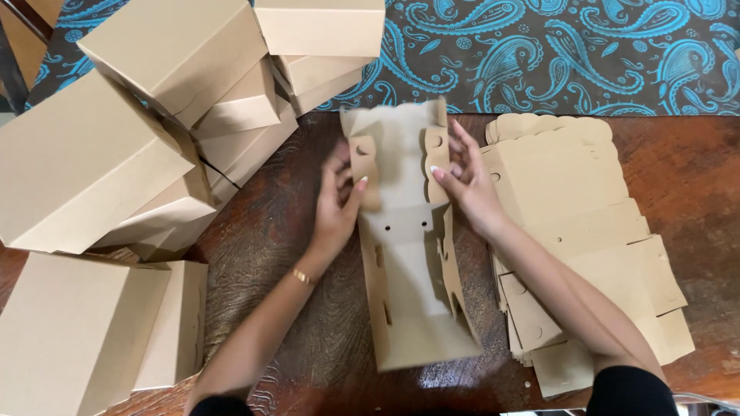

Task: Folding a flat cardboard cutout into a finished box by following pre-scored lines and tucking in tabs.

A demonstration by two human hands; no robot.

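Cardboard box blank [412, 262], die-cut and half folded, lies lengthwise on the wooden table [308, 308] between my two hands, its far end raised toward the patterned cloth. Starting from the left, a heap of assembled boxes [131, 131] in the same plain tan card is stacked and tumbled over that side of the table, some leaning on each other, one more [85, 331] lying near my left elbow; they sit close beside my left arm but do not touch the blank. My left hand [337, 202] is closed on the blank's left side flap, thumb on the inside face, fingers behind it, a thin gold bracelet [303, 276] at the wrist. The blank itself has round punched holes, narrow slots and scalloped flap edges, and its side walls stand up. My right hand [465, 179] pinches the right side flap near its top, fingertips on the card. Just beyond my right forearm lies a flat stack of unfolded blanks [586, 223], fanned unevenly. Along the far edge runs a dark cloth [555, 54] with turquoise paisley swirls over the glossy, grained brown tabletop.
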